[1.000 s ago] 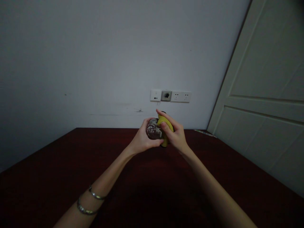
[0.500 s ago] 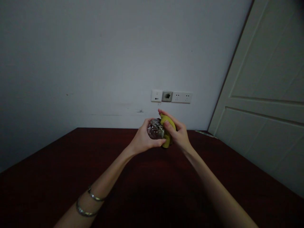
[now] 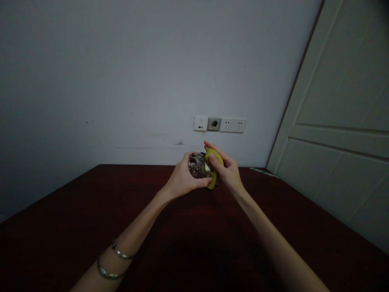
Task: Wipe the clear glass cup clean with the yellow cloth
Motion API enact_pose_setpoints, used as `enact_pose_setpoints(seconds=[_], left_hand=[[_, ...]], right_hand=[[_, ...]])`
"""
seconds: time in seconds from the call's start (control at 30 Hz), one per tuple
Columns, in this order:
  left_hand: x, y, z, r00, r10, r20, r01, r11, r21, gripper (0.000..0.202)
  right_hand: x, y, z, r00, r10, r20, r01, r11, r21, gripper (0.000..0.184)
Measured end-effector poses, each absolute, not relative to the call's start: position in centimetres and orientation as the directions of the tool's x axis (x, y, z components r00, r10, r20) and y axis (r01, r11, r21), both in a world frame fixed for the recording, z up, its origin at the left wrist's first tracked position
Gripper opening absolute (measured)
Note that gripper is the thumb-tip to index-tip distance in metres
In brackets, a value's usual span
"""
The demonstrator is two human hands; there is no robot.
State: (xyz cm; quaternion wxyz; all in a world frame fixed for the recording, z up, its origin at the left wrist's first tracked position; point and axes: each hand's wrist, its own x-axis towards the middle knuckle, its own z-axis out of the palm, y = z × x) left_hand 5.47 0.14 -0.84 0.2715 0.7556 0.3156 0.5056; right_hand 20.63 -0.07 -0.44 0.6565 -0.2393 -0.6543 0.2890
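Note:
My left hand (image 3: 184, 177) curls round a clear, shiny drinking glass (image 3: 198, 166), held sideways above the table with its thumb stretched along the near side. My right hand (image 3: 226, 165) grips a folded yellow cloth (image 3: 215, 155), with the thumb pressed on top and the fingertips behind. The cloth lies against the right-hand end of the glass, and its lower part hangs beside my left thumb tip. Fingers and cloth hide part of the glass, including whatever is inside that end. Both hands are close together in the middle of the view.
Beneath my hands is a dark red table (image 3: 91, 202) reaching back to a pale wall (image 3: 136, 81). Wall sockets (image 3: 232, 125) sit just above the hands. To the right stands a white panelled door (image 3: 340, 154), and a thin flat strip (image 3: 263, 172) lies at the table's back right edge.
The yellow cloth and my right hand have shifted very slightly left against the glass. Glints on the glass look different. My left hand stays almost in place.

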Motion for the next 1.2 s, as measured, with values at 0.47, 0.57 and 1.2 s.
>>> enact_pose_setpoints(seconds=[0.47, 0.57, 1.2], left_hand=[[5.6, -0.2, -0.8, 0.217, 0.754, 0.621, 0.607, -0.602, 0.519, 0.076], [5.7, 0.0, -1.0, 0.198, 0.760, 0.619, 0.609, -0.590, 0.530, 0.075], [5.5, -0.7, 0.1, 0.289, 0.685, 0.669, 0.367, -0.724, 0.584, 0.089]], right_hand=[[20.1, -0.7, 0.0, -0.018, 0.603, 0.797, 0.237, 0.777, -0.583, 0.031], [20.5, -0.8, 0.2, -0.200, 0.544, 0.815, 0.222, 0.835, -0.503, 0.032], [21.1, -0.3, 0.6, -0.085, 0.782, 0.617, -0.108, 0.609, -0.786, 0.047]])
